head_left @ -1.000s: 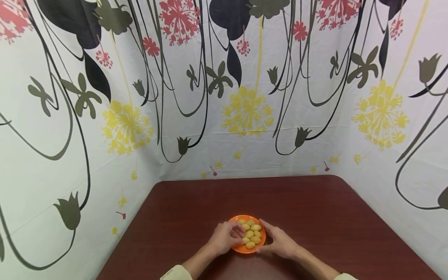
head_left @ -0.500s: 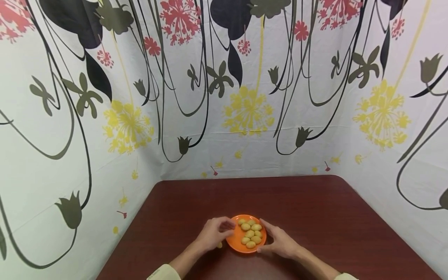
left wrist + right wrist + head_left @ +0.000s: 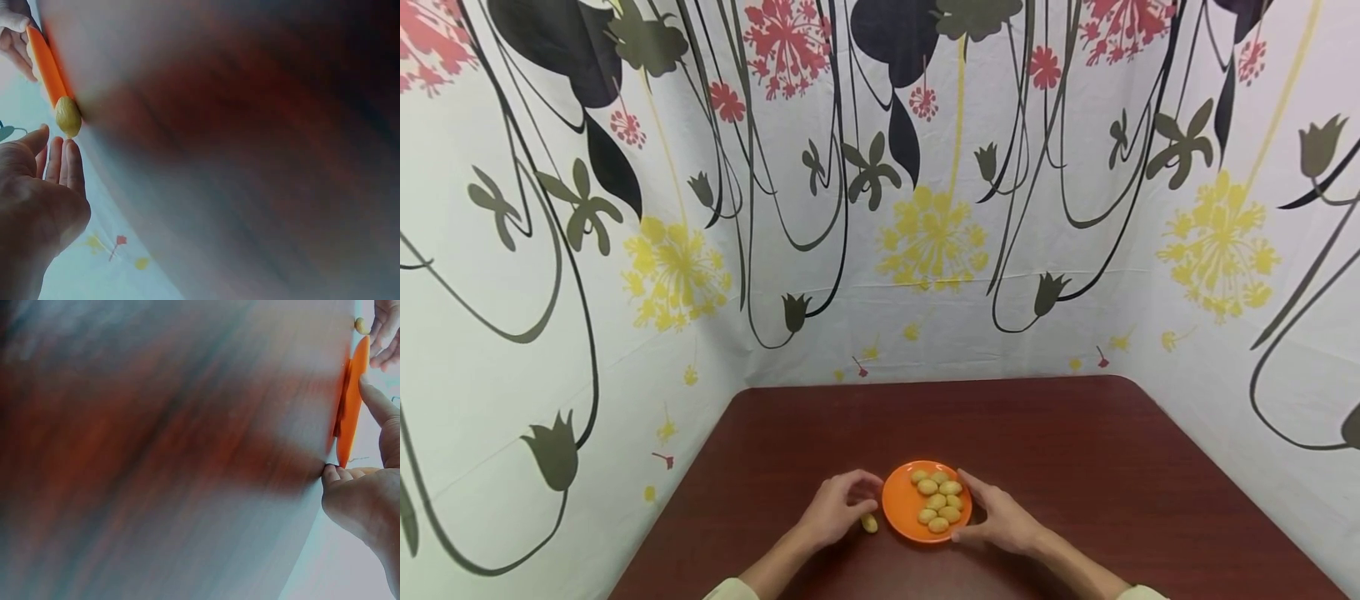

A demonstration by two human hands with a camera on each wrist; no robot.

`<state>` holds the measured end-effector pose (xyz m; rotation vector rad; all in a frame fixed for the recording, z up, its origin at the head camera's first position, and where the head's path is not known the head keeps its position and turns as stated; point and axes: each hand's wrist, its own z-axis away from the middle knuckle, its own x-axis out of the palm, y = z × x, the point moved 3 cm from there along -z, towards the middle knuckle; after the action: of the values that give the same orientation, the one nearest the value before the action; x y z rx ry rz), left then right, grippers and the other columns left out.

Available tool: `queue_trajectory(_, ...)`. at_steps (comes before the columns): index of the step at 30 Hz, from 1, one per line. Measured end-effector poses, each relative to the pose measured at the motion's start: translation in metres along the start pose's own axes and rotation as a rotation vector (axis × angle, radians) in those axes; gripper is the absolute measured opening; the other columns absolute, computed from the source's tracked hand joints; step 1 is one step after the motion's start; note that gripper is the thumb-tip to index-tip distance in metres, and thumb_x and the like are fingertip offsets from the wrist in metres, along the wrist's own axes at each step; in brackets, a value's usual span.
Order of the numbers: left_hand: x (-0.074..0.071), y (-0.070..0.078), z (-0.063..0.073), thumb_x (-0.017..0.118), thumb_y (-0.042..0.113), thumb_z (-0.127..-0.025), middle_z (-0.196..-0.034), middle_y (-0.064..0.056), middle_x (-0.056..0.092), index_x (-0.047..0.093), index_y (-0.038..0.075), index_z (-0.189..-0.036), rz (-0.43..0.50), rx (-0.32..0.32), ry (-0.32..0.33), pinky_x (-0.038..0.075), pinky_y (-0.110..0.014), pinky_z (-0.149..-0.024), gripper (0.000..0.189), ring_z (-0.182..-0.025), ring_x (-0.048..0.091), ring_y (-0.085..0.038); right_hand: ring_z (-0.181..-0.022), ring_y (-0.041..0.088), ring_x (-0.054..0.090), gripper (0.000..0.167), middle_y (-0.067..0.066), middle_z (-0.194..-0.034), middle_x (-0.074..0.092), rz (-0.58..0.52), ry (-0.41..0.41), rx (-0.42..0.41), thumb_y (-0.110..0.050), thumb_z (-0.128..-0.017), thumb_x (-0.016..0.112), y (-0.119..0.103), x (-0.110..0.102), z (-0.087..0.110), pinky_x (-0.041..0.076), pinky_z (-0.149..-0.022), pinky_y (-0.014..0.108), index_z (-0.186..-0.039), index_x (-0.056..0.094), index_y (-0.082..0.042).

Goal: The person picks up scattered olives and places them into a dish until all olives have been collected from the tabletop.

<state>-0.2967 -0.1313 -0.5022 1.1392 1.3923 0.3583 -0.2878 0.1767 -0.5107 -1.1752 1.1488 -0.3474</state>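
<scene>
An orange plate (image 3: 902, 504) bears several yellow-tan oval pieces (image 3: 936, 502), mostly on its right half. One more such oval piece (image 3: 869, 523) lies on the table just left of the plate; in the left wrist view its surface looks ridged. My left hand (image 3: 838, 508) is beside that piece, thumb and fingers spread apart, fingertips very near it; whether they touch it cannot be told. At the plate's right edge, my right hand (image 3: 1003, 521) grips the rim, with thumb at the near side and fingers at the far side. The right wrist view shows the plate (image 3: 354, 406) edge-on within that grip.
The dark red-brown table (image 3: 1037, 433) has rounded far corners. White cloth (image 3: 820, 250) printed with flowers and vines hangs round its back and sides.
My left hand has moved left off the plate, and the single oval piece on the table has come into view. My right hand and the plate have hardly moved.
</scene>
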Motion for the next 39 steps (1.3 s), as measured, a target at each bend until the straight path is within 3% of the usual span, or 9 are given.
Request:
queue_trajectory(15,-0.006,-0.005,0.014,0.075,0.006,-0.099,-0.107,0.001,0.079,0.077,0.01,-0.115,0.01,0.024,-0.065,0.058,-0.027,-0.089,0.016,-0.098,0.072,-0.008,-0.151,0.055,0.03,0.105,0.04,-0.164,0.026,0.007,0.003,-0.004,-0.025,-0.09,0.089,0.001,0.0,0.0,0.033,-0.116,0.065,-0.161,0.022,0.015)
queue_trajectory(26,-0.009,-0.007,0.017,0.08,0.014,-0.097,-0.107,0.001,0.079,0.077,0.01,-0.114,0.049,0.001,-0.116,0.058,-0.025,-0.087,0.018,-0.096,0.073,-0.008,-0.15,0.055,0.03,0.105,0.04,-0.163,0.026,-0.009,0.004,0.0,-0.021,-0.09,0.089,0.0,0.001,0.001,0.033,-0.116,0.065,-0.161,0.021,0.015)
queue_trajectory(39,-0.016,-0.006,0.02,0.081,0.007,-0.095,-0.109,-0.003,0.079,0.078,0.009,-0.113,0.081,0.0,-0.175,0.058,-0.025,-0.085,0.018,-0.1,0.075,-0.019,-0.15,0.054,0.031,0.105,0.04,-0.163,0.027,-0.003,0.007,-0.007,-0.021,-0.089,0.089,-0.001,0.001,0.001,0.033,-0.116,0.065,-0.161,0.022,0.015)
